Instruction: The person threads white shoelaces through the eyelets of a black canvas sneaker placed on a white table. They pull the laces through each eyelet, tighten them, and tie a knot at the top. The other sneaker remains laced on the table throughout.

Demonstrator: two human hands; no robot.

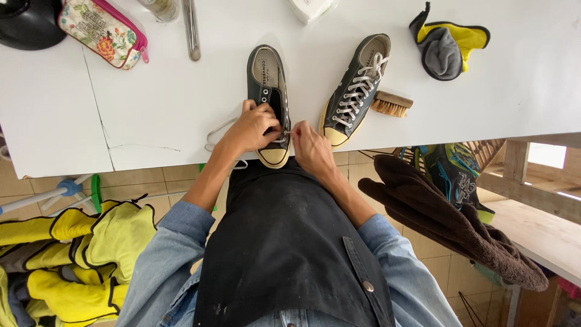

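Hands meet over a dark sneaker [269,97] at the near edge of a white table [169,103], seen from above. This sneaker sits near the middle of the view, toe pointing to six o'clock and slightly overhanging the edge, its eyelets mostly empty. Left hand [253,128] rests on the shoe's front, fingers curled and pinching a white lace [219,130] at the lowest eyelets; a loop of that lace trails off toward nine o'clock across the table. Right hand [310,148] sits just beside the toe at about four o'clock from it, fingers bunched and pinching the lace's other end, which stretches taut between the two hands. At two o'clock from this shoe lies a second sneaker [354,91], fully laced in white, tilted with its toe toward seven o'clock. Touching its right side is a small wooden brush [391,103]. Farther toward two o'clock lies a grey and yellow cloth [446,45]. At ten o'clock, near the table's far left corner, is a floral pouch [103,30], with a dark rounded object [27,24] just left of it. Below the table, a black apron [284,242] and denim sleeves fill the foreground, yellow cloths [72,254] are heaped at eight o'clock, and a brown towel [448,224] hangs at four o'clock.
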